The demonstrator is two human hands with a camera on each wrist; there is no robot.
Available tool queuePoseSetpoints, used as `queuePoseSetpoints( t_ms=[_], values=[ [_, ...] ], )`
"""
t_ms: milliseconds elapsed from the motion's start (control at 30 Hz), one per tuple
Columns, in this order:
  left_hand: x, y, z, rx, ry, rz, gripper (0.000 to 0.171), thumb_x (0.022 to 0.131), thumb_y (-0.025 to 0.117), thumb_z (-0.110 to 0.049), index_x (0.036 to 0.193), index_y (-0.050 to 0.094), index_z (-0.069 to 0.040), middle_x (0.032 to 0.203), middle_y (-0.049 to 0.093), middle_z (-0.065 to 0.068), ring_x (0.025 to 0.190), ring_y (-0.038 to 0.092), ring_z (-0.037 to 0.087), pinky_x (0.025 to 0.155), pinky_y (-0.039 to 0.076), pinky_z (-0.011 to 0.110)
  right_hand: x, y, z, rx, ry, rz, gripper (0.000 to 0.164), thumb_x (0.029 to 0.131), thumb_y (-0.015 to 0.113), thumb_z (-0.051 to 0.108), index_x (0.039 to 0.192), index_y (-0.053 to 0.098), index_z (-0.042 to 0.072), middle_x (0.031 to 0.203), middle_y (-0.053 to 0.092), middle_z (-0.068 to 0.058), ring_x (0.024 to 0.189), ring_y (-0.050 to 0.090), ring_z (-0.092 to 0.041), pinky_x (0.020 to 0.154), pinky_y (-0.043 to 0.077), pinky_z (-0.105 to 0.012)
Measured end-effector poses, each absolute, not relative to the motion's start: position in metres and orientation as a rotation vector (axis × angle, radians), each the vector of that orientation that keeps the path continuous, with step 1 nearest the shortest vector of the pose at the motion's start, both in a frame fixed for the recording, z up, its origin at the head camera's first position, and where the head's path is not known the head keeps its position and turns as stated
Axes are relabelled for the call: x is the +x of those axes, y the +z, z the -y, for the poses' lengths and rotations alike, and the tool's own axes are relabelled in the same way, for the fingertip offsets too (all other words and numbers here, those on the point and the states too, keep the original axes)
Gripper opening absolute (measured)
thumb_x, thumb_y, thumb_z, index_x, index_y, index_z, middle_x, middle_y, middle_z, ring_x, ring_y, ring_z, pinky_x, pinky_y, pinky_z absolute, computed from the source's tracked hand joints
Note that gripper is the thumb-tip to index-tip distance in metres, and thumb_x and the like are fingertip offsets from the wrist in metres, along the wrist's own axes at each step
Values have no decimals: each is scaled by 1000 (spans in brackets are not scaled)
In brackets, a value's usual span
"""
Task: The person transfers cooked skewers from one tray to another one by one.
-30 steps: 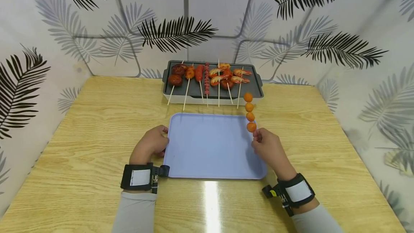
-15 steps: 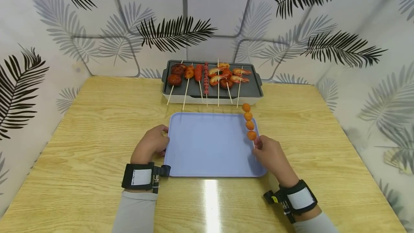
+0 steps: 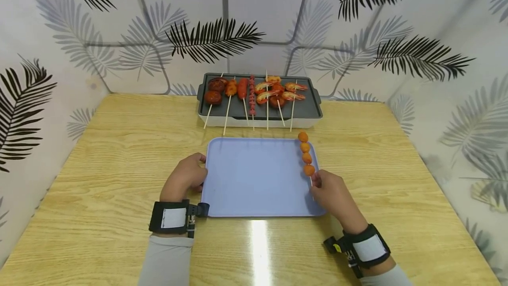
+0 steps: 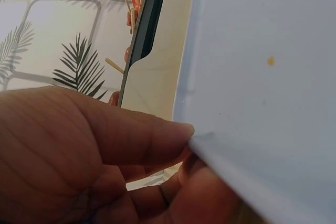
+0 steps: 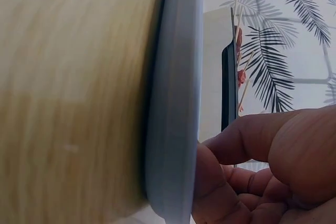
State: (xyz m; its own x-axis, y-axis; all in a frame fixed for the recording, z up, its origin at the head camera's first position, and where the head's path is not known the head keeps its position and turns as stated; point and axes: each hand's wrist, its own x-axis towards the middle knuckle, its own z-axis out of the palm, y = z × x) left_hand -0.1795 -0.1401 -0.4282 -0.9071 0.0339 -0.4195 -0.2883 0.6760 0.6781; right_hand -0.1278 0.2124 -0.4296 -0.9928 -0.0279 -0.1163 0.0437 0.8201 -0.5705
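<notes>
My left hand (image 3: 186,173) grips the left rim of a light blue tray (image 3: 258,180). In the left wrist view the thumb (image 4: 152,137) lies on top of the rim and the fingers curl beneath it. At the opposite side, my right hand (image 3: 333,191) pinches the stick of a skewer of orange balls (image 3: 307,158). This skewer lies along the inside of the tray's right edge in the head view, its balls pointing away from me. The right wrist view shows the curled fingers (image 5: 212,187) right at the tray's rim, with the skewer hidden there.
Behind the tray stands a grill with a dark plate (image 3: 305,109). On it lie several skewers, with sausage (image 3: 242,88), shrimp (image 3: 293,96) and brown rounds (image 3: 213,97), their sticks jutting over the front. A leaf-patterned cloth (image 3: 262,4) hangs behind the wooden table (image 3: 131,154).
My right hand has come toward me with the skewer, whose far ball went from the grill's front edge to the tray's far right corner. My left hand has stayed on the rim.
</notes>
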Motion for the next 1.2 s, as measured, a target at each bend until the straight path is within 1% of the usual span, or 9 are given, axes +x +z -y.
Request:
queuePoseSetpoints(
  t_ms=[300, 533, 767, 900, 1067, 1133, 1200],
  values=[
    [-179, -429, 140, -211, 1111, -2484, 47, 93, 46, -4, 141, 46, 0, 92, 61, 18, 60, 60, 20, 51, 50, 27, -123, -427, -207, -40, -815, -2902, 6, 82, 61, -6, 88, 61, -5, 70, 53, -7, 60, 49, -19, 52, 42, -30],
    [-179, -427, 140, -209, 1122, -2477, 46, 94, 47, -5, 140, 46, 0, 90, 60, 18, 60, 59, 21, 51, 49, 28, -124, -426, -206, -7, -752, -2882, 16, 85, 63, -3, 100, 63, -9, 74, 56, -9, 63, 52, -20, 54, 45, -30],
    [-178, -426, 139, -203, 1133, -2476, 46, 95, 47, -5, 141, 46, 0, 89, 60, 17, 59, 58, 21, 51, 49, 28, -122, -423, -205, -36, -689, -2918, 20, 87, 65, 0, 104, 64, -10, 76, 57, -9, 65, 53, -21, 55, 46, -32],
    [-178, -426, 139, -212, 1136, -2470, 47, 94, 47, -4, 141, 46, 0, 89, 60, 17, 59, 58, 21, 51, 49, 28, -120, -423, -204, -87, -616, -3004, 23, 88, 67, 4, 107, 64, -9, 83, 57, -11, 69, 52, -23, 59, 47, -35],
    [-179, -427, 140, -221, 1148, -2463, 46, 94, 46, -3, 140, 46, 0, 89, 60, 18, 60, 59, 21, 51, 49, 28, -119, -426, -202, -221, -600, -3109, 27, 88, 71, 8, 110, 64, -6, 95, 57, -13, 76, 53, -24, 66, 49, -39],
    [-179, -428, 140, -216, 1150, -2465, 46, 94, 46, -3, 140, 46, 1, 89, 60, 18, 61, 59, 21, 51, 49, 28, -119, -427, -201, -298, -612, -3143, 30, 87, 73, 9, 113, 64, -4, 100, 57, -14, 82, 54, -25, 72, 50, -40],
    [-179, -428, 140, -214, 1149, -2466, 45, 95, 47, -4, 140, 46, 1, 89, 60, 18, 61, 59, 21, 51, 49, 28, -119, -428, -202, -378, -627, -3166, 36, 87, 74, 9, 119, 63, -4, 108, 58, -16, 94, 57, -28, 81, 51, -43]
  ],
)
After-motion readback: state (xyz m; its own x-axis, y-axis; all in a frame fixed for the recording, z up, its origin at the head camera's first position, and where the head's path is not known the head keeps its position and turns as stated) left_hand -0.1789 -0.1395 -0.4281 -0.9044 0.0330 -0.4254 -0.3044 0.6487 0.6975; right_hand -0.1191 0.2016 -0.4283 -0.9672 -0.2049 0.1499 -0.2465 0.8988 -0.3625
